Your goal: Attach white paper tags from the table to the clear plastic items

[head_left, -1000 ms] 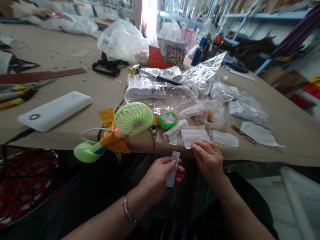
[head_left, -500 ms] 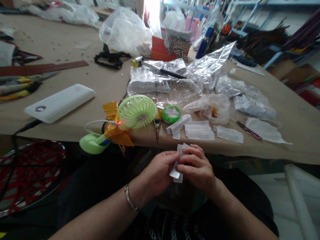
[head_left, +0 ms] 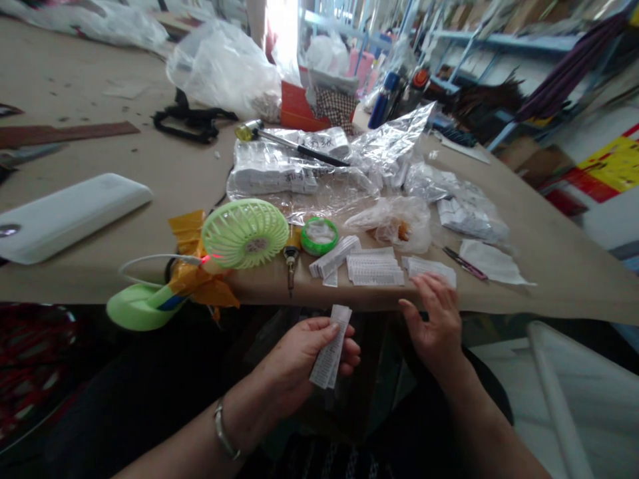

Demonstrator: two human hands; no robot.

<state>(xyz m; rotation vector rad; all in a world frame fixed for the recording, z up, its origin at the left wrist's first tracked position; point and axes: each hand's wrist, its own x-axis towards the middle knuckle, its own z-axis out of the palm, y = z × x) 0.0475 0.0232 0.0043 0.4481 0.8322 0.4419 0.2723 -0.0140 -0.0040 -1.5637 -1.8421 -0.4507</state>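
Observation:
Between thumb and fingers, my left hand [head_left: 304, 352] grips a few printed white labels [head_left: 330, 352], just off the table's front edge. My right hand [head_left: 436, 316] is open, thumb apart from the fingers, its fingertips over the near side of the right-hand label stack [head_left: 429, 267]; I cannot tell if they touch it. Left of that stack lies a fanned row of labels [head_left: 375, 267], then a slanted label pile [head_left: 335, 258]. Behind that pile sits a round green tub [head_left: 319, 235] with whitish contents.
A green fan [head_left: 245, 234], bound with orange tape, leans at the table edge beside a pointed metal-tipped tool [head_left: 291, 259]. A white power bank [head_left: 74, 216] lies left. Behind are a hammer [head_left: 299, 148] on plastic-wrapped bundles and a clear bag [head_left: 399, 223]. Pink-handled snips [head_left: 465, 263] lie right.
My right hand has left the held labels and moved right, opening over the right-hand stack. My left hand keeps the labels, now tilted with print showing. The whole view has shifted.

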